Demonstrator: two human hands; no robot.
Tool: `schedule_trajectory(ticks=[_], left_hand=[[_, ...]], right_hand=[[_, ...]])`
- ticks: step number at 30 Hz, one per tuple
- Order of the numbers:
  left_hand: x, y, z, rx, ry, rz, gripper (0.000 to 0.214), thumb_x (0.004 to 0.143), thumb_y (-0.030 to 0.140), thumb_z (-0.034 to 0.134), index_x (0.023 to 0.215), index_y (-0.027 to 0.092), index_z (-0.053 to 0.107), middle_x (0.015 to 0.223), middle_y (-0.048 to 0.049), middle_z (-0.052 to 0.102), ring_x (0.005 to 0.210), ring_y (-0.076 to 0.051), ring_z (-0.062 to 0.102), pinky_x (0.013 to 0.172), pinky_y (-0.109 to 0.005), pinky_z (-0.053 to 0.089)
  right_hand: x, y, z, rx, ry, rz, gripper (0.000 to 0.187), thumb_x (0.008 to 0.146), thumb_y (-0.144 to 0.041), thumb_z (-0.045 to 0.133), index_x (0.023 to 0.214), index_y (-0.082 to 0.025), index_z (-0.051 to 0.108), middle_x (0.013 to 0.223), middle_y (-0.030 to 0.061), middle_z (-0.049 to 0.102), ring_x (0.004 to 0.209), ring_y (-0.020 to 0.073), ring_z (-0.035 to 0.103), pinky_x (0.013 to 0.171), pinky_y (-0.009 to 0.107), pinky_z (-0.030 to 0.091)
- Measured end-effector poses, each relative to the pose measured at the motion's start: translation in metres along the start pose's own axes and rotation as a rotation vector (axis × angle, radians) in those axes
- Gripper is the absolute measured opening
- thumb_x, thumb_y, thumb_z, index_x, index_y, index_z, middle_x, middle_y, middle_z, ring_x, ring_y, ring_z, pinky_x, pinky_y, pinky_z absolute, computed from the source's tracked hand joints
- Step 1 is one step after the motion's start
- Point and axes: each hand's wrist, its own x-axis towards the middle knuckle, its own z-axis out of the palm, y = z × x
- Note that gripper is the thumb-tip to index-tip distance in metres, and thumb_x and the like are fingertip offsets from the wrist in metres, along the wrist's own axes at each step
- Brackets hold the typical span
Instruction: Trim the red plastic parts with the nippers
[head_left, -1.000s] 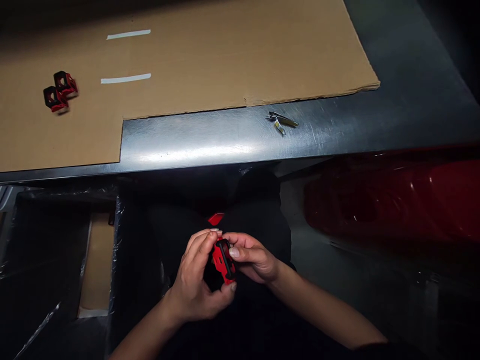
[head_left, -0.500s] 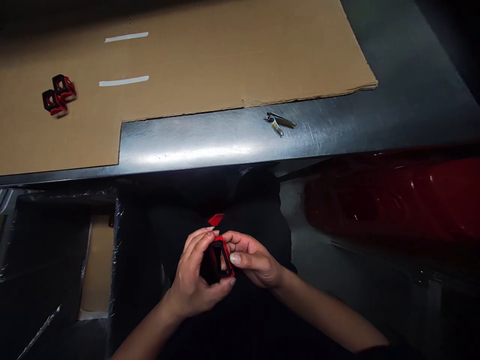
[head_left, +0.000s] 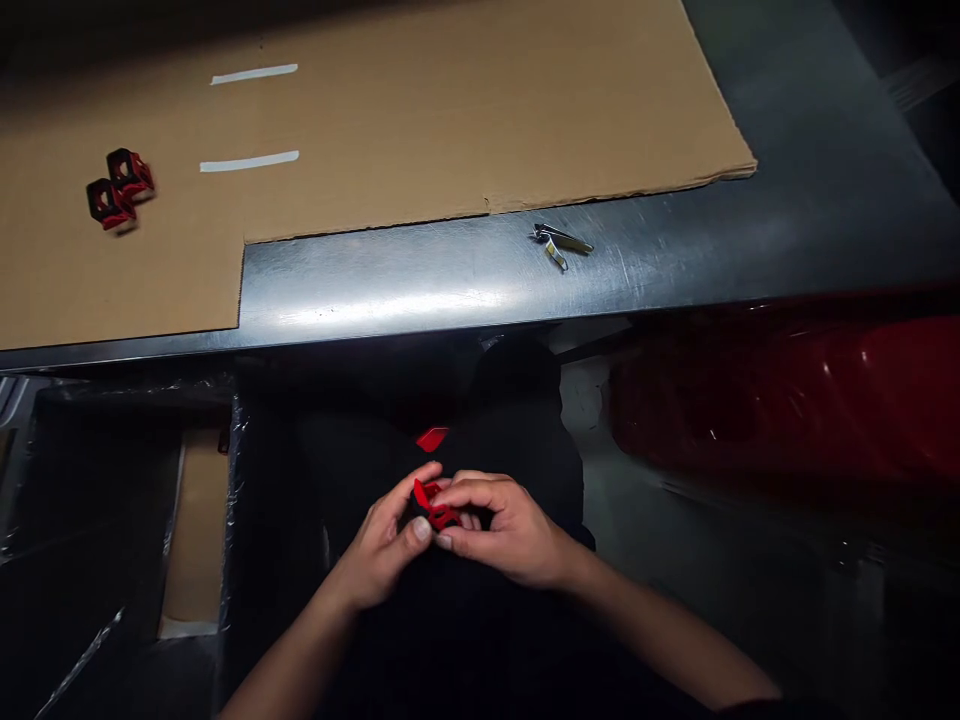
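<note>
Red-and-black plastic bracket point(head_left: 433, 505) has turned over in the fingers: the dark rectangular window that faced up a moment ago is gone from view, and only a twisted red edge shows now. It sits low over the person's dark clothing point(head_left: 510, 430), mostly hidden between the hands. The left hand point(head_left: 382, 550) and right hand point(head_left: 510, 530) have closed in together and are both clamped on it at the fingertips, the left thumb point(head_left: 421, 530) pressing from the near side and the right fingers point(head_left: 472, 490) curling over the top. Just ahead of the hands, a small red shard point(head_left: 433, 439) shows against the clothing, apart from the bracket; what it belongs to cannot be told. Farther off, two matching black-and-red brackets point(head_left: 120, 188) sit touching each other on a cardboard sheet point(head_left: 450, 120) marked with two white tape strips point(head_left: 251, 118). Nail clippers point(head_left: 561, 245) lie on the steel tabletop point(head_left: 375, 300), just beyond the cardboard's edge.
</note>
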Motion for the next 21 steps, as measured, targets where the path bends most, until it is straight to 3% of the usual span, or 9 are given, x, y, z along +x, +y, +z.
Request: schedule_trajectory(ticks=[4, 6, 10, 14, 17, 19, 21], left_hand=[[0.002, -0.01, -0.005, -0.284, -0.12, -0.054, 0.065, 0.089, 0.059, 0.06, 0.142, 0.022, 0.053, 0.121, -0.0162, 0.07, 0.097, -0.031, 0.074, 0.085, -0.049, 0.062], [0.003, -0.01, -0.003, -0.323, -0.13, -0.047, 0.07, 0.084, 0.058, 0.068, 0.144, 0.024, 0.051, 0.124, -0.0155, 0.069, 0.101, -0.031, 0.073, 0.09, -0.051, 0.061], [0.004, -0.009, 0.003, -0.329, -0.06, 0.005, 0.067, 0.078, 0.049, 0.08, 0.138, 0.031, 0.056, 0.134, -0.0126, 0.064, 0.121, -0.033, 0.065, 0.102, -0.052, 0.055], [0.004, -0.014, 0.006, -0.355, 0.088, 0.14, 0.061, 0.08, 0.041, 0.08, 0.136, 0.033, 0.056, 0.14, -0.0121, 0.06, 0.116, -0.031, 0.069, 0.095, -0.049, 0.06], [0.004, -0.019, 0.006, -0.372, 0.166, 0.202, 0.055, 0.082, 0.039, 0.078, 0.134, 0.032, 0.059, 0.141, -0.0122, 0.059, 0.106, -0.029, 0.073, 0.086, -0.043, 0.064], [0.003, -0.02, 0.008, -0.376, 0.192, 0.158, 0.055, 0.08, 0.036, 0.081, 0.131, 0.033, 0.062, 0.143, -0.0112, 0.056, 0.105, -0.029, 0.072, 0.087, -0.042, 0.064], [0.002, -0.02, 0.014, -0.374, 0.214, 0.077, 0.053, 0.077, 0.03, 0.083, 0.127, 0.033, 0.065, 0.147, -0.01, 0.051, 0.106, -0.028, 0.071, 0.091, -0.042, 0.062]], right_hand=[[-0.002, -0.006, -0.007, -0.362, -0.024, -0.247, 0.018, 0.093, -0.022, 0.067, 0.106, -0.026, 0.078, 0.087, 0.0037, 0.07, 0.078, 0.0146, 0.065, 0.07, 0.027, 0.053], [-0.002, -0.007, -0.009, -0.497, -0.025, -0.327, 0.019, 0.094, -0.02, 0.065, 0.105, -0.027, 0.078, 0.085, 0.0035, 0.071, 0.075, 0.0149, 0.063, 0.067, 0.027, 0.052], [-0.001, -0.005, -0.009, -0.665, 0.011, -0.405, 0.024, 0.093, -0.017, 0.062, 0.109, -0.027, 0.077, 0.09, 0.0047, 0.073, 0.079, 0.0181, 0.063, 0.067, 0.03, 0.053], [0.002, -0.017, -0.024, -0.657, 0.099, -0.414, 0.035, 0.091, -0.011, 0.06, 0.121, -0.026, 0.069, 0.111, 0.0067, 0.073, 0.099, 0.0213, 0.066, 0.084, 0.037, 0.056], [0.013, -0.042, -0.056, -0.737, 0.384, -0.464, 0.03, 0.091, -0.015, 0.063, 0.118, -0.027, 0.07, 0.11, 0.0067, 0.073, 0.101, 0.0223, 0.067, 0.089, 0.039, 0.056], [0.028, -0.063, -0.085, -0.851, 0.684, -0.497, 0.024, 0.09, -0.023, 0.066, 0.114, -0.026, 0.071, 0.108, 0.0073, 0.072, 0.1, 0.0237, 0.067, 0.085, 0.04, 0.056], [0.047, -0.083, -0.113, -0.959, 0.921, -0.484, 0.032, 0.087, -0.034, 0.069, 0.117, -0.023, 0.07, 0.112, 0.0088, 0.07, 0.098, 0.0253, 0.066, 0.078, 0.04, 0.057]])
